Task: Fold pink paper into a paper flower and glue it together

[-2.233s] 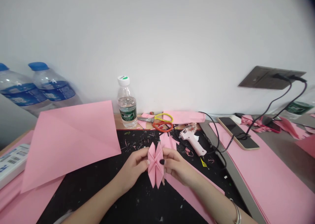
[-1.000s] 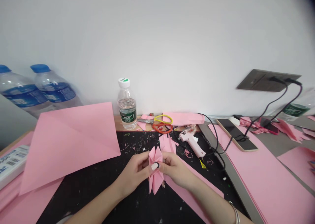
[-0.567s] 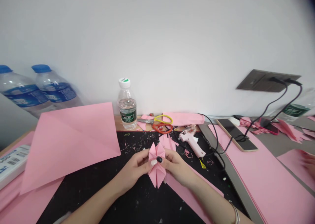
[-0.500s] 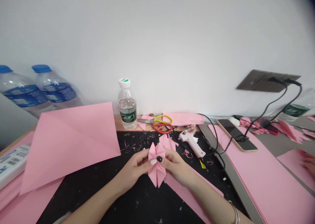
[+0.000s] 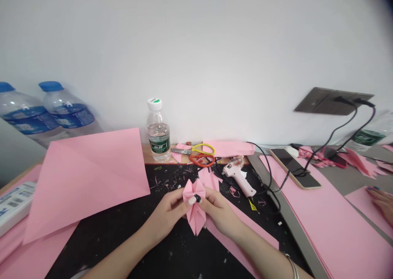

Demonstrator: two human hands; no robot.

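Note:
Between my two hands is a folded pink paper piece (image 5: 195, 221) with pointed tips at top and bottom, held above the black mat (image 5: 159, 254). My left hand (image 5: 173, 207) grips its left side, thumb pressed on the middle. From the right, my right hand (image 5: 217, 209) pinches it too, its dark-nailed thumb touching the left thumb at the centre crease. The fingers behind the paper are mostly hidden. Under my right forearm lies a strip of pink paper (image 5: 242, 238).
Beyond my hands lie scissors (image 5: 202, 154), a glue gun (image 5: 241, 178) with its cable, and paper scraps. A water bottle (image 5: 159, 131) stands by the wall. Large pink sheets (image 5: 92, 176) are at left. A phone (image 5: 294, 168) rests on pink paper at right, near another person's hand (image 5: 382, 201).
The folded paper has shifted slightly left and down, and its two lower tips have come together. At the far right, the other person's hand has moved further into view.

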